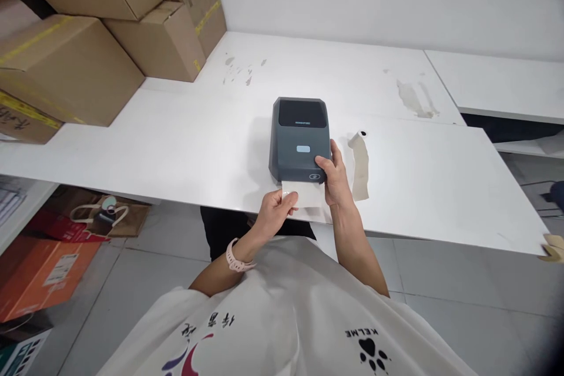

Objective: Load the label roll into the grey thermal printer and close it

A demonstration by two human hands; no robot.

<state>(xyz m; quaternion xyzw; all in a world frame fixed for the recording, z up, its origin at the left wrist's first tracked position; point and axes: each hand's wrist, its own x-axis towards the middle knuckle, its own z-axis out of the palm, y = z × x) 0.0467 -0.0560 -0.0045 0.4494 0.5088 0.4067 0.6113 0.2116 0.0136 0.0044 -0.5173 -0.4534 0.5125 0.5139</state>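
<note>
A dark grey label printer [291,161] with a black window on top stands on the white table near its front edge. White label paper [308,195] sticks out from the printer's front. My left hand [277,208] pinches the left edge of that paper between thumb and fingers. My right hand [333,173] grips the printer's front right corner, thumb on top and fingers along the side. Right of the printer lies a small paper roll [358,138] with a beige strip [360,173] unrolled toward me.
Cardboard boxes [154,41] are stacked at the back left of the table [198,147]. A white wall [374,0] rises behind. An orange box [48,270] and a paper bag [132,220] sit low on the left. Peeled patches [414,100] mark the tabletop.
</note>
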